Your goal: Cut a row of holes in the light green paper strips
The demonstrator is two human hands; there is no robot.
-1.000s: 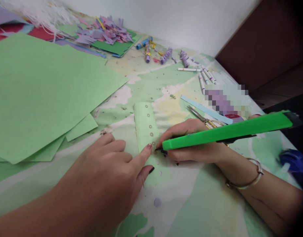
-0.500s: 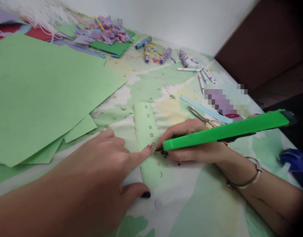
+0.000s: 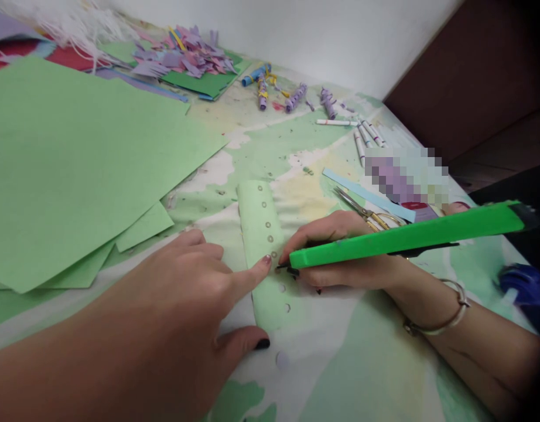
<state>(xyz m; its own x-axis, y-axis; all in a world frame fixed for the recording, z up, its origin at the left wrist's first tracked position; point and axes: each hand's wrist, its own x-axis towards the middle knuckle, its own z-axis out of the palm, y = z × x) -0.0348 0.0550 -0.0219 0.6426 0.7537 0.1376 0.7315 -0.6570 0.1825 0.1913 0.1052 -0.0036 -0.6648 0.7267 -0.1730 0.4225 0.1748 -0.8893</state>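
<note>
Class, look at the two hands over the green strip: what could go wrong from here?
The green tool has its tip beside the left hand; a slip might catch a finger. The green strip lies unheld at its far end and might swivel. The scissors beyond the right hand might get knocked.

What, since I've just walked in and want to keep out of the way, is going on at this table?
A person's left hand has its index fingertip on a pale green paper strip marked with a row of small rings. The right hand holds a bright green pen-like tool, its dark tip at the row, just below five dark-outlined rings. Two paler round marks lie farther down. Scissors lie beyond the right hand.
</note>
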